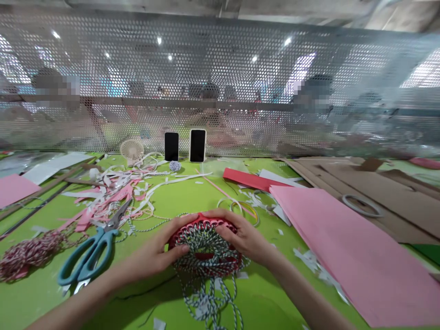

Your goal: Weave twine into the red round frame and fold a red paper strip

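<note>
Both hands are on it now. The left hand and the right hand clasp a red round frame, one on each side. The frame sits low on the green counter, right between the two palms. Each grip is narrow and closed on the frame's rim, with the left thumb pressed onto the striped twine that criss-crosses the frame. The right fingers curl over the far edge.

From the nearer side of the grip, loose twine ends trail out across the counter toward the person.

By the look of it, the step in hand is lacing twine across the frame's notched rim, and much of the face is already covered. A further pass would call for one hand to pin the frame while the other picks a single strand out of that tangle and holds it taut.

Just left of the grip lie teal scissors, blades pointing away. Farther left is a bundle of red-and-white twine. Beyond the scissors there's a litter of paper strips. To the right of the grip, close by, a big pink sheet runs along the counter. Well beyond the grip, two phones stand against the perforated screen.
</note>
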A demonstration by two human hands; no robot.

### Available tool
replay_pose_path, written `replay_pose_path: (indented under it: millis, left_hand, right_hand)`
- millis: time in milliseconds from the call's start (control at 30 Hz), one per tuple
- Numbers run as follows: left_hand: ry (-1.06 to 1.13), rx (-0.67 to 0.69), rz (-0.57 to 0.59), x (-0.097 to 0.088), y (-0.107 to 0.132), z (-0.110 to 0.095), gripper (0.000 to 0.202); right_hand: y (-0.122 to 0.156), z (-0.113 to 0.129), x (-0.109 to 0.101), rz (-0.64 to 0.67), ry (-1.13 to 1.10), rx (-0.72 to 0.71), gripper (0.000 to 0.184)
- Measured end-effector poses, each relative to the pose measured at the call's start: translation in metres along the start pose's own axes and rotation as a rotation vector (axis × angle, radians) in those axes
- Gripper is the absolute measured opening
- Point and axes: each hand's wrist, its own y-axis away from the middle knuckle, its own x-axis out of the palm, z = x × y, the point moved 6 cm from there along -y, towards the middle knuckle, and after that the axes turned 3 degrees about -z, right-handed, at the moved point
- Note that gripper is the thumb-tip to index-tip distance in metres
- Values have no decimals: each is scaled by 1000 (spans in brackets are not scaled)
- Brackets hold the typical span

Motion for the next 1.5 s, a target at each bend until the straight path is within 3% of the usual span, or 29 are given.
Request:
replay_pose_path:
  millis: [300,500,667,833,1000,1267,1400,1500]
  left_hand:
    - [116,-80,-14,0,3,6,46]
    - [447,-301,-252,-10,0,23,58]
    - [685,-362,-307,-8,0,30,64]
    - [651,-356,-311,-10,0,34,68]
    - [527,-353,-290,-10,1,40,68]
    - [482,-351,-288,-3,4,25,81]
    - [486,-362,-348,-4,5,29,76]
    - [497,-376,-390,-7,6,35,66]
  right_hand:
    - [2,-1,5,10,10,-13,35]
    - [0,-19,-6,-79,-218,149,71]
    - [2,-27,4,-16,-325,284,67]
    - [5,-33,10,-104,-392,327,57]
    - [3,-38,11,-155,-470,276,49]
    - [2,-47,-1,-307,-96,244,47]
    - [4,-48,0,-298,-109,236,55]
    - [4,-45,6,-200,-213,279,56]
